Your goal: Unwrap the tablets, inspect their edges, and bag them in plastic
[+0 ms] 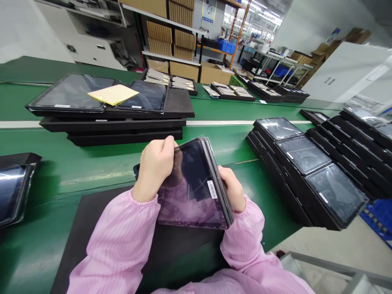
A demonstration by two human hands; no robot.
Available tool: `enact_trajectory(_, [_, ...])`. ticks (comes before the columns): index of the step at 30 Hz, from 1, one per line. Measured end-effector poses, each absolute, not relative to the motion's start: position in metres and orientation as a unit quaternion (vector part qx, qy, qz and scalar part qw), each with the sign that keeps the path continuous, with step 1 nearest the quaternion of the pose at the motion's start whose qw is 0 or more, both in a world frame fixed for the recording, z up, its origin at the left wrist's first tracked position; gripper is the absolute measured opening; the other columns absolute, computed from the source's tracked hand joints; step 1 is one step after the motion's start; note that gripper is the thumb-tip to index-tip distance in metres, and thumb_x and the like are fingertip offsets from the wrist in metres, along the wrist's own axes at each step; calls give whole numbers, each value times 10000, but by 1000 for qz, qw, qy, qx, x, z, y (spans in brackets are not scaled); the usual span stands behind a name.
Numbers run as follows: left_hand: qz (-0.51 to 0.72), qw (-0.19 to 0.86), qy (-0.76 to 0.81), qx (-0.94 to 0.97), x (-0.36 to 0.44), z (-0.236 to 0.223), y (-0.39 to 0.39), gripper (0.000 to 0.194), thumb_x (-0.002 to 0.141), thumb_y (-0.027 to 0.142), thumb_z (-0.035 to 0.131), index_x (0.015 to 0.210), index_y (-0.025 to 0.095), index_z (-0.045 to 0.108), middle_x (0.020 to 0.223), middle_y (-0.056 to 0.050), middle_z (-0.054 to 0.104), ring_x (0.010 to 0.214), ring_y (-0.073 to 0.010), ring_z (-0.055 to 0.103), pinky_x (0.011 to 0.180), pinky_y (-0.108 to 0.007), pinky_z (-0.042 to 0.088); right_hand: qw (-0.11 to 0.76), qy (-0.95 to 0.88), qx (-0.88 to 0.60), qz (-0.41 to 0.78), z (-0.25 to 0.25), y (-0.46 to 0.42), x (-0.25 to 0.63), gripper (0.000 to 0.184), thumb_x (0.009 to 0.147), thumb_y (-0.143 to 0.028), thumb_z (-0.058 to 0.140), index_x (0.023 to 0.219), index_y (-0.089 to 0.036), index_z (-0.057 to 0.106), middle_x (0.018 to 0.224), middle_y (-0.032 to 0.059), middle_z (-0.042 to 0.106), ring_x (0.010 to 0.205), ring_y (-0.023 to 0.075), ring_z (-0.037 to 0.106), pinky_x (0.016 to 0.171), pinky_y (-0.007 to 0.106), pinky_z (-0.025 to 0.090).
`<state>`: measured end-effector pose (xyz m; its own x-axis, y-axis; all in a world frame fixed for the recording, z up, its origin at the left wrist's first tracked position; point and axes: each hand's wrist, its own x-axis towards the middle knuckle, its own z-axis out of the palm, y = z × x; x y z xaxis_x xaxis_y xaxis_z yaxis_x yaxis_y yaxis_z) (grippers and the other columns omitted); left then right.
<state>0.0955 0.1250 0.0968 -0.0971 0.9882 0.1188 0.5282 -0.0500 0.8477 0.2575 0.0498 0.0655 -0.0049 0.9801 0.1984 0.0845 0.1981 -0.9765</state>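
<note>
Between my hands is a tilted stack of dark tablet screens, with a white barcode label near the right edge of the front one. My left hand is closed at the upper left of the stack, thumb up, its fingertips hidden. Wrapped round the right edge, my right hand grips the stack, its fingers partly hidden behind. A corner of a dark panel shows behind my left wrist. Under my arms lies a black foam mat on the green bench.
Black trays at the back left bear screens and a yellow sticker sheet. On the right stand stacked trays with screens. Another screen lies at the left edge. Small-part trays line the far side.
</note>
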Motion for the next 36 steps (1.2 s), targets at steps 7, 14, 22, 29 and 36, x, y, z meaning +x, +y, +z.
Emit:
enact_trajectory(7, [404, 283, 611, 620, 94, 95, 126, 473, 875, 276, 403, 424, 242, 262, 395, 12, 255, 433, -161, 301, 507, -319, 244, 530, -569, -471, 417, 71, 46, 257, 498, 923, -594, 468, 571, -255, 557, 587, 14, 518, 612, 197, 498, 614, 337, 484])
enact_trajectory(14, [373, 296, 639, 604, 95, 102, 124, 480, 881, 266, 400, 427, 238, 244, 427, 9, 247, 449, -160, 306, 535, -323, 270, 530, -553, -482, 426, 73, 45, 254, 512, 881, -643, 480, 540, -262, 520, 541, -6, 483, 580, 181, 472, 607, 317, 480])
enact_trajectory(22, [360, 299, 656, 593, 96, 106, 121, 496, 900, 238, 412, 425, 235, 268, 452, 4, 256, 483, -172, 337, 579, -323, 288, 538, -528, -487, 442, 75, 45, 253, 486, 852, -640, 504, 555, -257, 471, 538, -30, 478, 541, 150, 437, 552, 287, 456])
enact_trajectory(29, [338, 298, 669, 591, 96, 108, 123, 543, 903, 215, 440, 398, 234, 239, 444, -3, 247, 479, -174, 306, 564, -333, 260, 543, -531, -491, 427, 70, 45, 251, 460, 890, -565, 476, 555, -257, 415, 542, -27, 432, 539, 147, 398, 534, 288, 456])
enact_trajectory(36, [350, 305, 651, 601, 96, 104, 126, 526, 885, 220, 440, 398, 238, 243, 420, 4, 249, 460, -173, 284, 542, -333, 232, 531, -541, -526, 386, 71, 44, 249, 496, 903, -616, 436, 558, -261, 398, 567, -12, 450, 576, 162, 448, 579, 294, 490])
